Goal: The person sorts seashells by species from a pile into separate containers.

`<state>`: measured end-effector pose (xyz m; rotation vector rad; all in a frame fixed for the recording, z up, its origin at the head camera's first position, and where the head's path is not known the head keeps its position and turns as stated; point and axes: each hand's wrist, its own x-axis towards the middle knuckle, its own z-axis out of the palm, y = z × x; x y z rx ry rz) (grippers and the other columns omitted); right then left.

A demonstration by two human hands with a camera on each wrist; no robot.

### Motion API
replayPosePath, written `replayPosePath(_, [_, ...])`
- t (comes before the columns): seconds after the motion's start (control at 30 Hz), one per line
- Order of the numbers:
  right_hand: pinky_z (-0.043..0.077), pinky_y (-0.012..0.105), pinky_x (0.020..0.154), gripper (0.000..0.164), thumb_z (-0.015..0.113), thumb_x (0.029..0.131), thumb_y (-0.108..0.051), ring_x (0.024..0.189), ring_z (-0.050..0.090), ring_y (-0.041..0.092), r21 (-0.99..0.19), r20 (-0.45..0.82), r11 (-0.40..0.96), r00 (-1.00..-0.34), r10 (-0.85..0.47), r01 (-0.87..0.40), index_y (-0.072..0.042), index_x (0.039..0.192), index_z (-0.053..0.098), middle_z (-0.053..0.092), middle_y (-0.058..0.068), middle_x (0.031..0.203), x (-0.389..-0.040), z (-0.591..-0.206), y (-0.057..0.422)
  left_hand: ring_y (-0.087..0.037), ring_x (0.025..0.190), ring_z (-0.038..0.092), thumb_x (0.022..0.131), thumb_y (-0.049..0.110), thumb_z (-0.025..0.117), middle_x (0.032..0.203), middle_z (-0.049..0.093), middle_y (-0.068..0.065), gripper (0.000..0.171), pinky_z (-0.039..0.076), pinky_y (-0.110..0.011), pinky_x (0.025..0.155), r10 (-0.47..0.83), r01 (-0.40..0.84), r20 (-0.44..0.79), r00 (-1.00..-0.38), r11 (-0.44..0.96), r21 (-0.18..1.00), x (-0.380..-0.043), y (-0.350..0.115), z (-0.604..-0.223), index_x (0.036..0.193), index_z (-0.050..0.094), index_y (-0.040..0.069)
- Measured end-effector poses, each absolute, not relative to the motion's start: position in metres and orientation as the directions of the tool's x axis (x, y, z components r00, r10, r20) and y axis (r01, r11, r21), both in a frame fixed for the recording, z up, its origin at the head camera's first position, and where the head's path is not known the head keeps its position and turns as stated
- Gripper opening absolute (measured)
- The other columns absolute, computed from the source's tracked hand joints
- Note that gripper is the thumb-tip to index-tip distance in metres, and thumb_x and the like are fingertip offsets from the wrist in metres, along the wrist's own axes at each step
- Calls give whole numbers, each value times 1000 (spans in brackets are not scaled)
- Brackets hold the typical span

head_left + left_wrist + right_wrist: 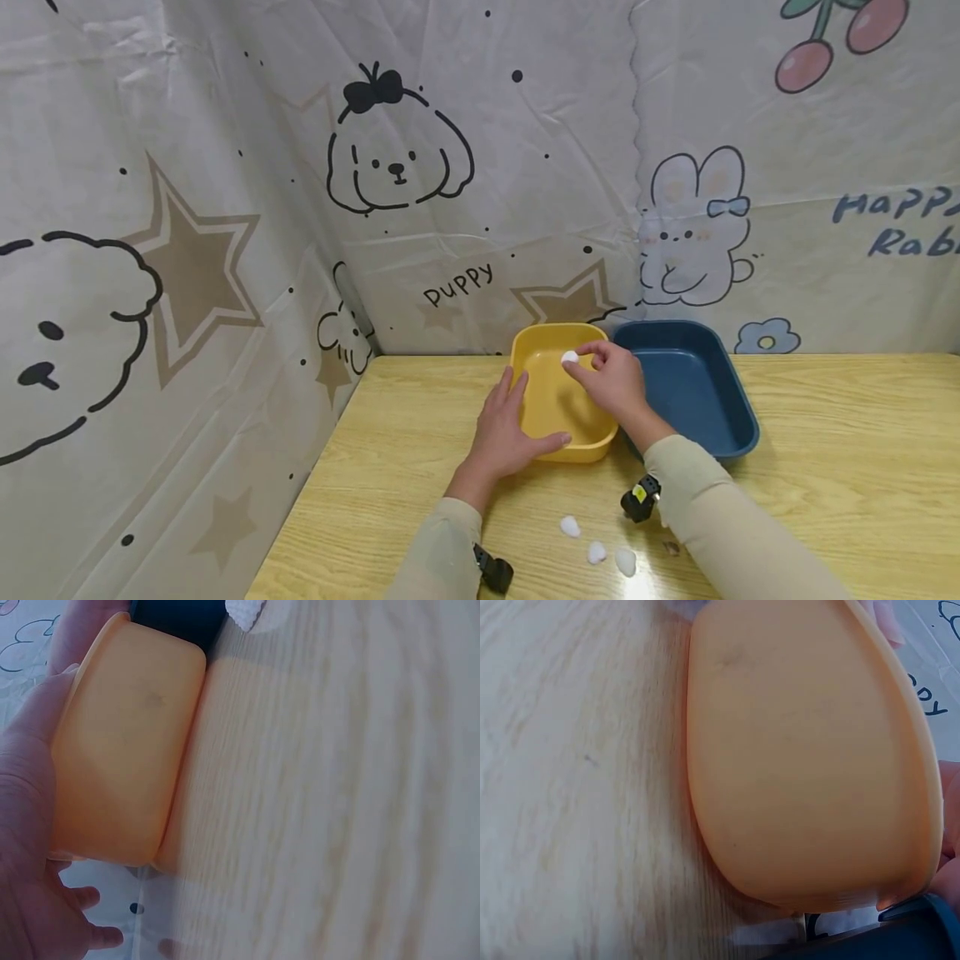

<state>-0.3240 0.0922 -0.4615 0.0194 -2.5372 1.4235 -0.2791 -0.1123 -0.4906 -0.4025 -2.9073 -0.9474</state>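
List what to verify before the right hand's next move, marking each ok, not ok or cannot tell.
1. Shell pinched by the right hand: ok.
2. Shell over the yellow tray, not the blue tray: ok.
3. Left hand touching the yellow tray: ok.
4. Yellow tray upright on the table: ok.
5. No white shells left on the table: not ok, three lie there.
6. Yellow tray otherwise empty: cannot tell, right hand hides part.

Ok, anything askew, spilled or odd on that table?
Nothing looks spilled or damaged. One small brown object lies by the beige right sleeve, odd only for its colour near three small white shells.
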Motion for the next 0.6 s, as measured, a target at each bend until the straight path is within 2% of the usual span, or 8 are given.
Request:
replayPosePath(0.17, [40, 36, 66, 40, 78, 87, -36, 81, 49, 26, -826, 227, 545, -970, 89, -143, -6, 112, 71, 53, 10, 87, -324, -460, 93, -29, 149, 13, 68, 83, 66, 167, 5, 2, 120, 21, -55, 114, 229, 265, 137, -964, 778, 570, -280, -113, -490, 161, 22, 21])
replayPosePath(0.37, [43, 36, 71, 43, 79, 87, -37, 87, 52, 27, -834, 203, 538, -975, 94, -122, -5, 115, 70, 60, 15, 98, -323, -460, 93, -31, 149, 13, 70, 81, 67, 167, 5, 1, 118, 22, -57, 113, 234, 272, 140, -962, 773, 573, -280, -113, -489, 161, 22, 21])
replayPosePath(0.6, [40, 34, 64, 44, 78, 87, -39, 79, 49, 25, -832, 196, 543, -976, 93, -115, -5, 114, 71, 52, 9, 85, -323, -460, 93, -31, 149, 13, 70, 78, 70, 167, 5, 1, 117, 21, -57, 114, 230, 264, 133, -964, 773, 578, -279, -112, -489, 161, 22, 21])
